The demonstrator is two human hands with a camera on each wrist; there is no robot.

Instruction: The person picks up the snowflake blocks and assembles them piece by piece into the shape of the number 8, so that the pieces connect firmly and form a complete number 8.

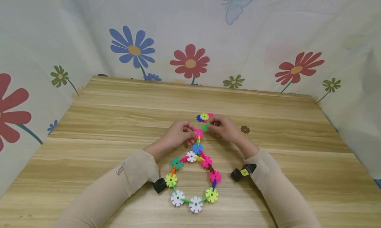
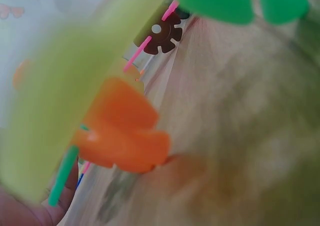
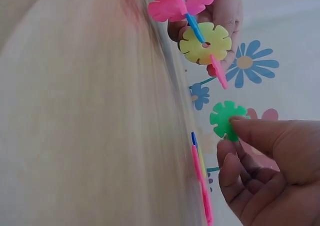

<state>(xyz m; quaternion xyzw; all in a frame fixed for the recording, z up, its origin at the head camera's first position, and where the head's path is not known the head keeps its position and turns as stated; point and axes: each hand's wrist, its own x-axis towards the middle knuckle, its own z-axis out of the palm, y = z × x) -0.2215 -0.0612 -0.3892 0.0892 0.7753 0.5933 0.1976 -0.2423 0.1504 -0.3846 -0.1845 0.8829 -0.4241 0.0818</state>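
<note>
A ring of notched plastic snowflake discs, with a white disc [image 1: 195, 204] at its near end, lies on the table. From its far end a blue disc [image 1: 197, 148] leads to a pink disc [image 1: 198, 133], pinched by my left hand [image 1: 179, 134]. Between thumb and fingertips my right hand [image 1: 225, 128] holds a loose green disc [image 3: 227, 118], just apart from the pink one. Close to the left wrist camera, an orange disc [image 2: 125, 141] and a brown disc [image 2: 162, 34] of the ring show, with the left hand [image 2: 30, 211] partly hidden.
Beyond the hands sits a small cluster of loose discs, including a yellow disc [image 1: 204, 116]. A brown disc [image 1: 245, 129] lies to the right of the right hand. The wooden table [image 1: 119, 105] meets a flower-printed cloth [image 1: 256, 56] at the back.
</note>
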